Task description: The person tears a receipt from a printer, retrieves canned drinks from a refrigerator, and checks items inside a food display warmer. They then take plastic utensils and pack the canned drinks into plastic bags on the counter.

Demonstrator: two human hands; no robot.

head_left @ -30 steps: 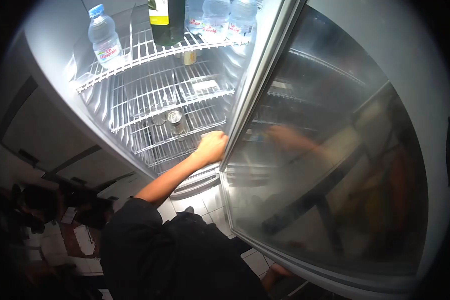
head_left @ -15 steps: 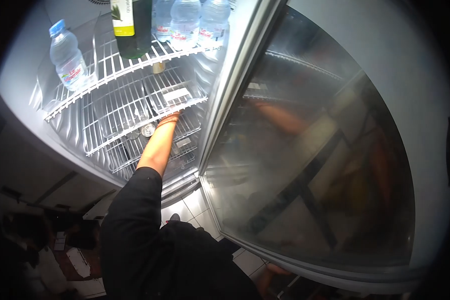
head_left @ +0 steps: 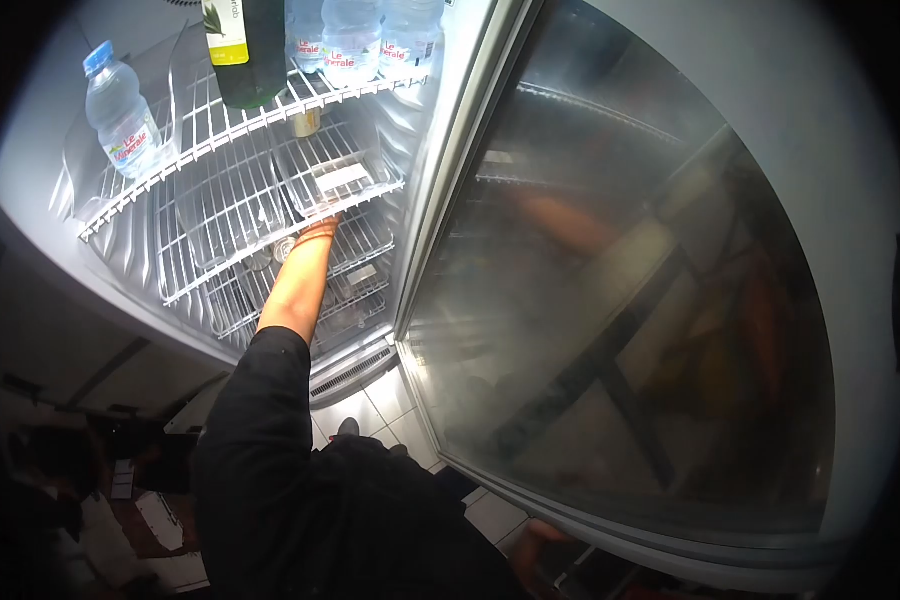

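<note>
My left arm, in a black sleeve, reaches into an open, lit display fridge. At the front edge of a wire shelf, my left hand goes in below the rack, and its fingers are hidden. Close by the wrist is a can, its round end showing. Above on the rack are clear plastic containers, one with a white label. At the bottom, part of my right hand shows beside the lower edge of the glass door; its fingers cannot be made out.
On the top shelf stand a dark green bottle, several water bottles and a single water bottle at left. A small can stands farther back. The open door fills the right side. Tiled floor lies below.
The view has shifted slightly, so the fridge and its contents sit a little farther left. My left arm stays inside, its hand still under the shelf edge and now covering part of the can.
</note>
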